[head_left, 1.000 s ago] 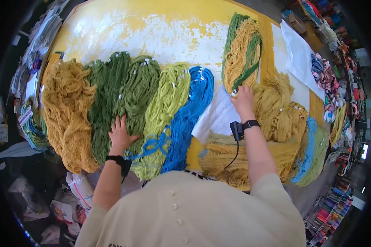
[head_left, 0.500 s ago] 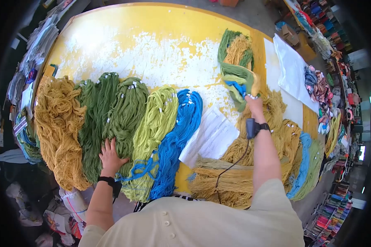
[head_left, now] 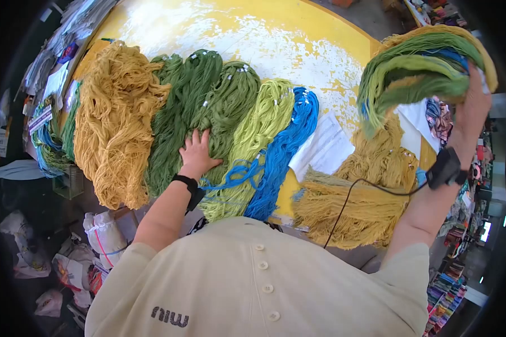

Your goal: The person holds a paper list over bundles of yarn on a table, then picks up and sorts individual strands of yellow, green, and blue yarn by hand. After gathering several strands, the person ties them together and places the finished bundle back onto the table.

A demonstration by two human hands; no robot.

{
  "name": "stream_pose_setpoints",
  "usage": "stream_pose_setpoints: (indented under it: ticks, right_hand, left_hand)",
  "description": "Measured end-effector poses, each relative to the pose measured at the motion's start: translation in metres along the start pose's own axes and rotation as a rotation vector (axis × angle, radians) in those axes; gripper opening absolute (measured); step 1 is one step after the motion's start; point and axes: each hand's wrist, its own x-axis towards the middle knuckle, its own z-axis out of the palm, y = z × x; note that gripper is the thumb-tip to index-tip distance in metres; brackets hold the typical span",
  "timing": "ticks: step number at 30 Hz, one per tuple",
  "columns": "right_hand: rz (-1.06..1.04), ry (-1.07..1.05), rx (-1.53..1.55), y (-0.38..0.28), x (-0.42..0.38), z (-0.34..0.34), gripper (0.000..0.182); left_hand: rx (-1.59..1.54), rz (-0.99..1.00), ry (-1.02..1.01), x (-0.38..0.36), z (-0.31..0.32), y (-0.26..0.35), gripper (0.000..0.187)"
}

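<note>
My right hand (head_left: 475,95) is closed around one end of a bundle of yarn skeins (head_left: 413,67) in green, lime, blue and golden yellow, lifted at the far right. The bundle's free end hangs to the left, a little blurred. My left hand (head_left: 197,155) lies with fingers spread on the olive green yarn (head_left: 230,95). Beside it are dark green yarn (head_left: 177,112) and golden yarn (head_left: 118,123) to the left, then lime yarn (head_left: 267,118) and blue yarn (head_left: 292,140) to the right. Small white tags show on several skeins.
A written paper sheet (head_left: 323,147) lies on the worn yellow and white table (head_left: 253,31). More golden yarn (head_left: 354,213) is piled at the table's near right. A cable (head_left: 348,205) runs from my right wrist device. Wrapped white bundles (head_left: 105,236) stand at the lower left.
My right hand has raised the yarn bundle off the table and swung it to the right. My left hand stays on the olive yarn. The whole view has shifted.
</note>
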Motion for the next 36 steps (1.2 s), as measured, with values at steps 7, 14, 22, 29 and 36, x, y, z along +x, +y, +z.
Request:
stream_pose_setpoints:
  ticks: [7,14,22,29,36]
  right_hand:
    - [0.323,-0.265,-0.239,-0.087,-0.114,0.068,0.024]
    - [0.821,-1.263,-0.178,0.017,-0.258,0.161,0.037]
    - [0.281,-1.809,-0.498,-0.036,-0.232,0.208,0.041]
    - [-0.143,-1.238,-0.576,-0.080,-0.220,0.224,0.049]
    - [0.453,-0.954,-0.136,0.045,-0.379,0.196,0.019]
  left_hand:
    - [-0.234,0.374,0.036,-0.015,-0.017,-0.075,0.092]
    - [-1.103,0.705,0.054,-0.069,-0.114,-0.065,0.082]
    - [-0.846,0.822,-0.016,-0.090,-0.152,0.002,0.082]
    - [-1.659,0.613,-0.229,-0.096,-0.191,-0.016,0.035]
    - [-2.092,-0.176,-0.589,-0.069,-0.022,-0.058,0.039]
